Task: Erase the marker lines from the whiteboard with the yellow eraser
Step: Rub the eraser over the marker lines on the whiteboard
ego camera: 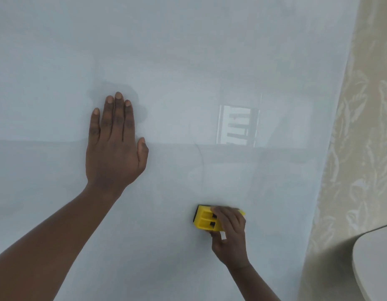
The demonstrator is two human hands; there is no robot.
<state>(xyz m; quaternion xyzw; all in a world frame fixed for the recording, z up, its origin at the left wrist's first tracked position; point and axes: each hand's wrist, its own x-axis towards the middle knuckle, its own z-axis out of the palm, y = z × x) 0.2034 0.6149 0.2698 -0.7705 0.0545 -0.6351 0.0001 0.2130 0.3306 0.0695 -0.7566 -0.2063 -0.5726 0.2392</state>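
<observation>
- The whiteboard (188, 51) fills nearly all of my view; its right edge slants down from the upper right to the lower middle, and beyond it I see patterned wallpaper (362, 127).
- A pale rounded object (375, 263) sits at the lower right, off the board and well apart from both hands.
- There is broad bare board above, left of and between the hands; the tightest room is to the right, where the board's edge lies near the right hand.
- A faint marker line (201, 161) runs down the board toward the yellow eraser (206, 219), ending just above it.
- My right hand (229, 235) comes up from the lower edge, fingers over the top and thumb beneath, closed around the eraser, which is pressed against the board low and right of centre.
- My left hand (116, 144) lies flat on the board, fingers extended and close together, pointing up, holding nothing, forearm reaching in from the lower left.
- A bright window reflection (238, 127) shows on the board above the eraser.
</observation>
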